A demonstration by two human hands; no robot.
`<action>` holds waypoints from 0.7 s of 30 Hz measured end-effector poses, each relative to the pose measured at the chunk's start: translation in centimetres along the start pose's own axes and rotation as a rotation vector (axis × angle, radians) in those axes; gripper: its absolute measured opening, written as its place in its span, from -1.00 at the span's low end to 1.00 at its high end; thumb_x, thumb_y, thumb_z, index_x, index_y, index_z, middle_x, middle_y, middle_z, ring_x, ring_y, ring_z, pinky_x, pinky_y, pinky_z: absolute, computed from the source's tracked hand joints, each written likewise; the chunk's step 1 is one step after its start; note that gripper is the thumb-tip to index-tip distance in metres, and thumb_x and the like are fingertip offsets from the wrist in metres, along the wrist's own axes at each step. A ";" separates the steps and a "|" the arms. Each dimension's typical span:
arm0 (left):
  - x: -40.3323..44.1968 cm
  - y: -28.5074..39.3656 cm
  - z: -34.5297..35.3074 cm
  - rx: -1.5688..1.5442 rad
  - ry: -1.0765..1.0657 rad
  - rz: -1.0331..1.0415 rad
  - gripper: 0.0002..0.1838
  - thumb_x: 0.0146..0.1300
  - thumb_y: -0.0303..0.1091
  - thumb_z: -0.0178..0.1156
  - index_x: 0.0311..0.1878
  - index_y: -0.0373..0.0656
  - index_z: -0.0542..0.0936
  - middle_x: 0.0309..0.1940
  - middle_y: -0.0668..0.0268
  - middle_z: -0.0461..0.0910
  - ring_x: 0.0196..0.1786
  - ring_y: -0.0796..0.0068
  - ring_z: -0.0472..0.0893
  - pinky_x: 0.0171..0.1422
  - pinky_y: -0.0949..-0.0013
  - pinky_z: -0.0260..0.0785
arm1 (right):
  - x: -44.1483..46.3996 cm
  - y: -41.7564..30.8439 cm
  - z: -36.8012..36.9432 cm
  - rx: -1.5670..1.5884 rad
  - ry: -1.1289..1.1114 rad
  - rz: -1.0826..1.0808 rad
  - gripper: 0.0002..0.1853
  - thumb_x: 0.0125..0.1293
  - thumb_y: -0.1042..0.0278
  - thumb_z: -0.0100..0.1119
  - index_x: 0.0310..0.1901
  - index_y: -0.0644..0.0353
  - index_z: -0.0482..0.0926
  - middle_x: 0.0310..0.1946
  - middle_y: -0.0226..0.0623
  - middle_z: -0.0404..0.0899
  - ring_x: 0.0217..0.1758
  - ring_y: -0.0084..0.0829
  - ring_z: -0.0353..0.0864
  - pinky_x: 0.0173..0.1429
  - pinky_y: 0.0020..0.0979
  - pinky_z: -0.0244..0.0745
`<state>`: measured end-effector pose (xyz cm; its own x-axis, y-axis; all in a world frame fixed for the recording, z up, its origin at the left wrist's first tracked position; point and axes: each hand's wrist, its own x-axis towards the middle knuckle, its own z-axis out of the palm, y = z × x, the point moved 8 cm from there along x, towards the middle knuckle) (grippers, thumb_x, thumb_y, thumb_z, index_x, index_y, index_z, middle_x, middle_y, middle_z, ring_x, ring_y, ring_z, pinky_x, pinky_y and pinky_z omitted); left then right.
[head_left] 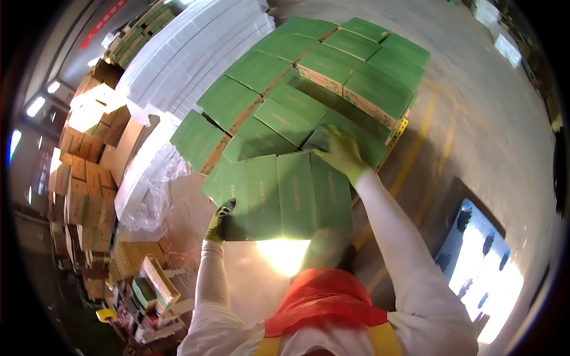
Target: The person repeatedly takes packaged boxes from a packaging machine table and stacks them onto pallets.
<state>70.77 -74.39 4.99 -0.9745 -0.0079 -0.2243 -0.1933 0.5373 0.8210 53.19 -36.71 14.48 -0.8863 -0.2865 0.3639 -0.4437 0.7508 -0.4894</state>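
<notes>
Many green-topped cartons (243, 71) are stacked in rows on a pallet, whose yellow edge (396, 132) shows at the right. At the near side, several narrow green boxes (261, 193) stand side by side in a group. My left hand (222, 219), gloved, presses against the lower left side of this group, its fingers partly hidden. My right hand (341, 148), in a yellow-green glove, reaches over the far edge of the group, near its right end; its fingers are blurred and dark at the tips.
White wrapped stacks (190, 53) stand at the upper left, with clear plastic film (148, 202) below them. Brown cartons (89, 196) are piled at the far left. A blue board (475, 261) lies at the right, beyond yellow floor lines (415, 160).
</notes>
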 end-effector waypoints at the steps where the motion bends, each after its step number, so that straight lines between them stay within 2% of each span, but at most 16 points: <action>1: -0.1 0.3 0.1 0.383 -0.009 0.139 -0.55 0.31 -0.40 -0.02 0.26 -0.30 0.33 0.20 0.21 0.42 0.19 0.41 0.44 0.30 0.39 0.26 | -2.8 1.1 -3.0 0.087 0.201 0.140 -0.25 -0.05 -0.05 0.41 0.16 0.12 0.37 0.09 -0.13 0.43 0.17 -0.07 0.38 0.21 -0.09 0.30; 2: 0.4 -2.5 0.3 0.778 -0.017 0.268 -0.54 0.27 -0.46 -0.03 0.26 -0.31 0.33 0.20 0.17 0.43 0.22 0.37 0.42 0.34 0.40 0.22 | -6.6 4.1 -2.4 0.079 0.170 0.345 -0.12 -0.07 -0.03 0.44 0.24 0.22 0.25 0.16 0.03 0.34 0.22 0.02 0.31 0.25 -0.08 0.28; 3: 0.1 -2.9 0.2 0.530 -0.022 0.218 -0.54 0.28 -0.45 -0.04 0.26 -0.31 0.34 0.20 0.16 0.43 0.23 0.37 0.42 0.35 0.41 0.21 | -10.8 4.7 -1.7 0.065 0.173 0.414 -0.04 -0.06 0.02 0.45 0.30 0.29 0.14 0.18 0.15 0.27 0.27 0.05 0.25 0.30 -0.10 0.24; 4: -0.3 -3.2 0.1 0.280 -0.016 0.173 -0.55 0.29 -0.44 -0.05 0.25 -0.31 0.34 0.20 0.15 0.43 0.23 0.37 0.42 0.36 0.42 0.19 | -14.1 3.9 1.2 0.444 0.034 0.459 -0.16 0.03 0.17 0.36 0.30 0.26 0.15 0.15 -0.02 0.31 0.24 -0.12 0.29 0.25 -0.20 0.28; 5: -0.3 0.6 0.1 0.383 -0.036 0.045 -0.56 0.31 -0.42 -0.06 0.25 -0.31 0.35 0.20 0.15 0.44 0.23 0.39 0.43 0.35 0.43 0.19 | -17.7 2.9 4.1 0.860 -0.085 0.576 -0.28 0.12 0.32 0.27 0.30 0.24 0.17 0.11 -0.18 0.36 0.20 -0.29 0.32 0.19 -0.30 0.33; 6: 0.1 0.6 -0.4 0.379 -0.033 0.071 -0.56 0.32 -0.40 -0.06 0.25 -0.31 0.36 0.20 0.16 0.44 0.22 0.41 0.43 0.34 0.44 0.20 | -21.7 1.7 6.9 1.164 -0.189 0.740 -0.38 0.21 0.47 0.19 0.29 0.21 0.18 0.07 -0.34 0.40 0.16 -0.46 0.36 0.14 -0.40 0.37; 8: 0.2 0.3 -1.0 0.367 -0.031 0.130 -0.57 0.35 -0.35 -0.07 0.25 -0.31 0.37 0.20 0.19 0.45 0.20 0.45 0.44 0.31 0.45 0.21 | -22.3 -1.0 5.0 1.214 -0.192 0.874 -0.46 0.25 0.49 0.12 0.27 0.19 0.24 0.03 -0.40 0.42 0.10 -0.51 0.38 0.14 -0.45 0.35; 9: -0.5 2.6 -1.0 0.100 -0.039 0.038 -0.57 0.36 -0.33 -0.07 0.24 -0.31 0.38 0.18 0.24 0.46 0.18 0.49 0.45 0.28 0.46 0.24 | -22.9 -1.5 4.1 1.234 -0.197 0.938 -0.50 0.27 0.50 0.09 0.26 0.18 0.26 0.00 -0.42 0.44 0.07 -0.53 0.40 0.15 -0.47 0.35; 11: -0.9 5.3 -0.8 -0.446 -0.013 -0.198 -0.58 0.37 -0.32 -0.05 0.23 -0.31 0.40 0.15 0.31 0.48 0.15 0.54 0.46 0.23 0.47 0.27 | -23.4 -0.9 2.1 1.159 -0.119 0.892 -0.56 0.24 0.49 0.09 0.17 0.14 0.31 -0.12 -0.42 0.45 -0.08 -0.53 0.44 -0.02 -0.48 0.41; 12: -0.8 4.7 -1.0 -0.528 0.012 -0.227 -0.58 0.35 -0.32 -0.02 0.21 -0.31 0.42 0.13 0.30 0.49 0.13 0.53 0.47 0.22 0.47 0.28 | -22.8 -0.3 1.0 1.125 -0.057 0.857 -0.59 0.23 0.49 0.09 0.13 0.12 0.34 -0.19 -0.41 0.45 -0.15 -0.53 0.47 -0.11 -0.48 0.44; 13: -1.0 4.2 -1.1 -0.605 0.032 -0.251 -0.58 0.34 -0.32 0.00 0.20 -0.32 0.43 0.12 0.29 0.50 0.11 0.51 0.48 0.21 0.47 0.29 | -22.5 -0.2 0.4 1.249 -0.076 0.931 -0.59 0.24 0.51 0.07 0.14 0.12 0.33 -0.17 -0.42 0.44 -0.14 -0.53 0.46 -0.09 -0.48 0.44; 15: 0.2 9.0 -0.9 -0.528 0.024 -0.234 -0.54 0.30 -0.25 0.10 0.19 -0.32 0.44 0.10 0.25 0.51 0.12 0.46 0.47 0.22 0.45 0.28 | -21.9 0.7 -1.2 1.509 -0.040 1.035 -0.58 0.25 0.53 0.04 0.16 0.13 0.31 -0.12 -0.41 0.43 -0.11 -0.52 0.46 -0.05 -0.48 0.43; 17: 4.2 13.4 0.2 -0.493 -0.025 -0.108 -0.56 0.33 -0.32 0.04 0.23 -0.32 0.40 0.14 0.21 0.48 0.13 0.38 0.48 0.21 0.41 0.30 | -21.2 4.0 -1.3 1.786 0.083 1.028 -0.56 0.27 0.54 0.02 0.19 0.14 0.28 -0.07 -0.40 0.41 -0.07 -0.49 0.45 0.00 -0.48 0.42; 18: 7.5 13.4 1.7 -0.687 -0.065 -0.103 -0.56 0.34 -0.34 0.01 0.24 -0.32 0.38 0.15 0.22 0.47 0.13 0.38 0.48 0.18 0.39 0.33 | -19.2 6.4 -2.5 1.736 0.121 0.951 -0.56 0.28 0.54 0.01 0.20 0.15 0.27 -0.05 -0.39 0.40 -0.04 -0.49 0.44 0.03 -0.48 0.40; 20: 13.8 18.7 3.7 -0.417 -0.071 -0.047 -0.57 0.35 -0.32 0.01 0.23 -0.32 0.39 0.12 0.24 0.49 0.12 0.42 0.48 0.17 0.41 0.33 | -14.7 9.9 -7.2 1.445 0.167 0.797 -0.55 0.30 0.54 0.00 0.22 0.16 0.25 -0.01 -0.38 0.39 0.00 -0.47 0.42 0.09 -0.48 0.37; 21: 16.6 20.8 4.5 -0.279 -0.058 -0.025 -0.57 0.36 -0.31 0.02 0.22 -0.33 0.39 0.11 0.25 0.49 0.11 0.45 0.48 0.17 0.42 0.32 | -12.4 12.4 -8.8 1.370 0.164 0.800 -0.53 0.30 0.55 -0.01 0.25 0.18 0.23 0.01 -0.37 0.38 0.04 -0.47 0.40 0.14 -0.48 0.34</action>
<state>51.10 -59.57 16.01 -0.9624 0.0347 -0.2696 -0.2491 0.2846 0.9257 59.83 -18.59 10.87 -0.9559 0.0338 -0.2919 0.2489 -0.4348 -0.8655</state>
